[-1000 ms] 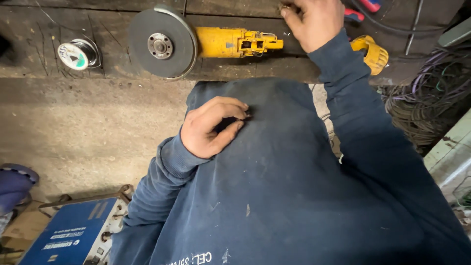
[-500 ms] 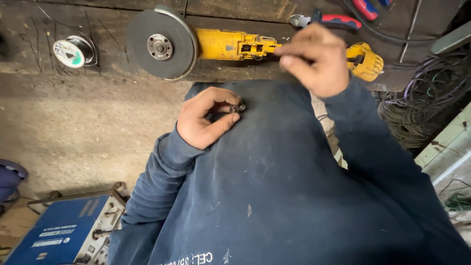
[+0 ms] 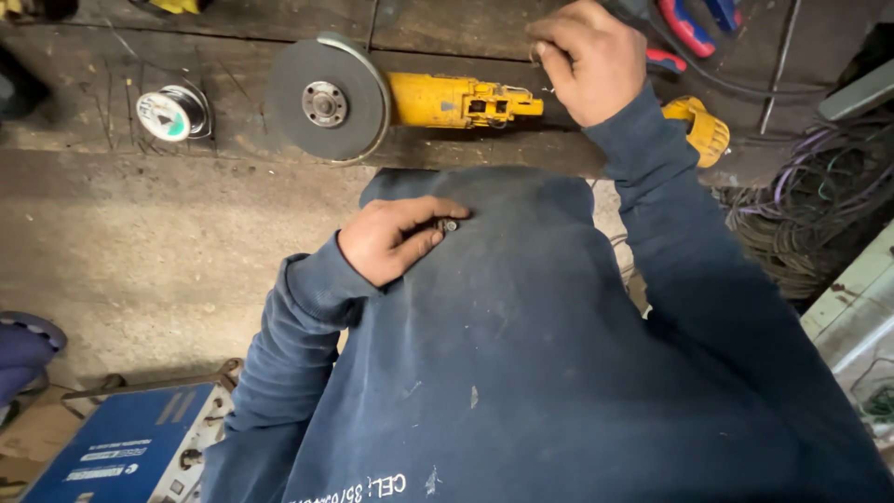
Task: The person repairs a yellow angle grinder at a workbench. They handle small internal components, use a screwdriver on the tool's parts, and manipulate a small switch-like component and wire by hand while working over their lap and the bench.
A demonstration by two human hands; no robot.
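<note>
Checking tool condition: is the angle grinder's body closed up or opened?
Opened. The yellow angle grinder lies on its side on the bench with internals exposed mid-body; the right hand is over its rear.

Yellow angle grinder (image 3: 456,100) with grey disc (image 3: 326,101), navy sweatshirt (image 3: 521,373), red-and-blue pliers (image 3: 694,23), blue machine (image 3: 121,452).

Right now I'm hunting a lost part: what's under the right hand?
The right hand covers the yellow angle grinder body's middle and the wooden bench; anything beneath its palm is hidden.

Left hand (image 3: 396,240) curls in against the chest, thumb and forefinger pinched together, elbow bent. Right hand (image 3: 589,58) reaches out ahead, arm nearly straight, fingers curled downward, knuckles up.
</note>
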